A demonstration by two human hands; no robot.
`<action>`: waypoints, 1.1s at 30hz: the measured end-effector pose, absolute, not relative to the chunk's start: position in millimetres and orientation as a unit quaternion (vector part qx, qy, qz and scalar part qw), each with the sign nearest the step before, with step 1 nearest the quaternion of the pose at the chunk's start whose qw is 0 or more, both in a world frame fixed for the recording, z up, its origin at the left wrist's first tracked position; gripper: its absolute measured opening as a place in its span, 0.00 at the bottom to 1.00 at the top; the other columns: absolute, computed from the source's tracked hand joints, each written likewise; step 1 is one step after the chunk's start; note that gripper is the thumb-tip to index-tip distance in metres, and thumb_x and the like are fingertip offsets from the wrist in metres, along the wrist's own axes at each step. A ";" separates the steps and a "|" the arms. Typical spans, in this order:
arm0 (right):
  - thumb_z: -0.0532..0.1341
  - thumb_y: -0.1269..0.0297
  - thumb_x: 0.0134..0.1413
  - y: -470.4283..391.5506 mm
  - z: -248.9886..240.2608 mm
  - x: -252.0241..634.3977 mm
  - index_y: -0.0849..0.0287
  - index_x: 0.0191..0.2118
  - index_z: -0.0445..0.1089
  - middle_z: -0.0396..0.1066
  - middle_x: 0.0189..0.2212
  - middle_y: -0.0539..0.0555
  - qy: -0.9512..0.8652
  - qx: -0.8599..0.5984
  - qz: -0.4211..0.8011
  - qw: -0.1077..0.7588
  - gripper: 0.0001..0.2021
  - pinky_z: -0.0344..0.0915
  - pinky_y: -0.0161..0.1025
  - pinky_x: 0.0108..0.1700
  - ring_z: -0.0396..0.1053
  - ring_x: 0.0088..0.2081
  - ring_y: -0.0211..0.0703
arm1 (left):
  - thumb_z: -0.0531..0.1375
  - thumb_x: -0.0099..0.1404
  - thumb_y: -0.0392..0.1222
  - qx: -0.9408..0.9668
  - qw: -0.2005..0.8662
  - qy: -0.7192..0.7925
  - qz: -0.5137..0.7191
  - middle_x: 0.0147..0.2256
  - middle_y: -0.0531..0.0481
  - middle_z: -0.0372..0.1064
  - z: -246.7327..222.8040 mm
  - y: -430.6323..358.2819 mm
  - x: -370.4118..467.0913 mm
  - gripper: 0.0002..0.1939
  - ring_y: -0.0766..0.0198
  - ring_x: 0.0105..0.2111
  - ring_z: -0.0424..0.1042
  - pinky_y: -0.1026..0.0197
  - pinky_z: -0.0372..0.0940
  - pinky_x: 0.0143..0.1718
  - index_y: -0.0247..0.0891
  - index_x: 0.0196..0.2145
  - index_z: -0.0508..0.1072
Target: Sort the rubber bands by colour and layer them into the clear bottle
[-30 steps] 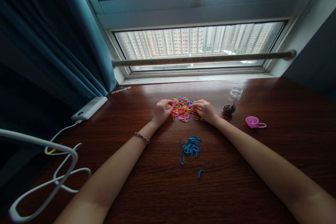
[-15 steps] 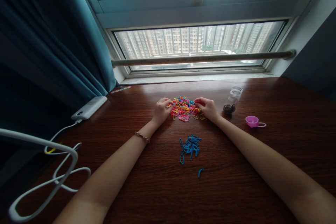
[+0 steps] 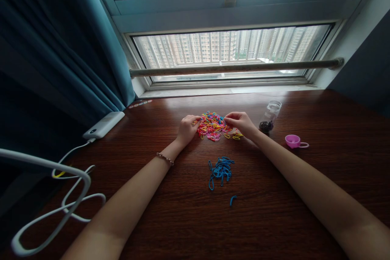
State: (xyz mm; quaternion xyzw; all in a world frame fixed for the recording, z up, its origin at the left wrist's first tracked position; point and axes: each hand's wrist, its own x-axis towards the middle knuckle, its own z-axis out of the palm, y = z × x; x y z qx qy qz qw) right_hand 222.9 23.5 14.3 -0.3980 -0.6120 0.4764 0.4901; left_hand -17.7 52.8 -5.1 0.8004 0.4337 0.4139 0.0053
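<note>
A pile of small multicoloured bands (image 3: 212, 126) lies on the brown wooden table (image 3: 183, 219). My left hand (image 3: 189, 126) is at the pile's left edge, its fingers pinched together; what is between them is too small to tell. At the upper right edge of the pile, my right hand (image 3: 237, 122) is closed in a pinch near some blue bands, its held item unclear. Several yellow bands (image 3: 237, 135) lie below the right hand. Nearer to me sits a heap of blue bands (image 3: 221, 170), with one separate blue band (image 3: 233, 200) below it.
To the right stand a clear jar (image 3: 273, 109) with dark contents and a pink cup (image 3: 293, 141) with a handle. A white power bank (image 3: 104, 125) with a looping white cable (image 3: 87, 183) is at left, beside a blue curtain (image 3: 100, 48). A window is behind the table.
My right hand has shifted slightly left and up at the pile, showing more of the yellow bands below it. My left hand has barely moved; its fingers have drawn slightly closer together.
</note>
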 end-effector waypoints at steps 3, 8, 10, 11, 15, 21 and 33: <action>0.66 0.59 0.39 7.8 36.4 221.7 0.66 0.28 0.72 0.69 0.17 0.51 -0.652 -0.316 0.629 0.282 0.14 0.59 0.28 0.18 0.64 0.17 0.32 | 0.56 0.59 0.40 0.796 0.010 0.441 0.415 0.34 0.47 0.72 -5.6 52.8 -17.0 0.08 0.60 0.35 0.70 0.58 0.65 0.40 0.37 0.35 0.73; 0.67 0.59 0.36 -5.9 50.0 220.1 0.66 0.39 0.72 0.74 0.28 0.58 -0.666 -0.273 0.690 0.080 0.21 0.65 0.32 0.21 0.71 0.23 0.41 | 0.55 0.59 0.39 0.781 0.038 0.460 0.421 0.34 0.47 0.72 -2.6 48.7 -15.4 0.08 0.61 0.35 0.71 0.58 0.65 0.40 0.36 0.35 0.71; 0.63 0.58 0.43 2.0 39.9 219.4 0.65 0.39 0.72 0.74 0.30 0.58 -0.686 -0.318 0.626 0.191 0.18 0.66 0.32 0.22 0.71 0.23 0.40 | 0.55 0.58 0.39 0.783 0.061 0.452 0.423 0.33 0.48 0.72 0.8 43.7 -12.6 0.07 0.62 0.34 0.71 0.58 0.66 0.40 0.36 0.33 0.71; 0.61 0.59 0.47 8.0 32.6 219.2 0.64 0.37 0.72 0.74 0.29 0.57 -0.693 -0.350 0.565 0.279 0.15 0.66 0.32 0.23 0.71 0.24 0.39 | 0.56 0.58 0.38 0.790 0.075 0.439 0.422 0.33 0.48 0.72 2.9 39.8 -10.1 0.06 0.62 0.34 0.71 0.59 0.66 0.39 0.36 0.33 0.71; 0.56 0.68 0.51 29.1 3.5 220.0 0.61 0.36 0.72 0.73 0.32 0.55 -0.731 -0.431 0.263 0.460 0.09 0.67 0.40 0.39 0.70 0.35 0.42 | 0.55 0.58 0.37 0.860 0.139 0.316 0.376 0.32 0.48 0.71 12.8 13.1 8.5 0.05 0.63 0.34 0.70 0.60 0.66 0.40 0.37 0.31 0.70; 0.53 0.68 0.55 28.0 -11.1 217.9 0.56 0.45 0.69 0.69 0.43 0.56 -0.850 -0.404 0.058 0.335 0.13 0.57 0.48 0.52 0.58 0.50 0.48 | 0.55 0.57 0.37 0.945 0.171 0.114 0.255 0.32 0.49 0.71 25.8 -32.5 38.4 0.04 0.63 0.38 0.68 0.60 0.63 0.44 0.40 0.29 0.70; 0.52 0.68 0.55 34.5 -19.9 218.6 0.58 0.42 0.71 0.69 0.42 0.57 -0.832 -0.429 0.047 0.350 0.12 0.59 0.46 0.50 0.60 0.48 0.48 | 0.50 0.64 0.43 0.889 0.006 0.391 0.240 0.52 0.45 0.62 8.4 34.2 -2.1 0.18 0.54 0.57 0.52 0.41 0.44 0.56 0.42 0.51 0.64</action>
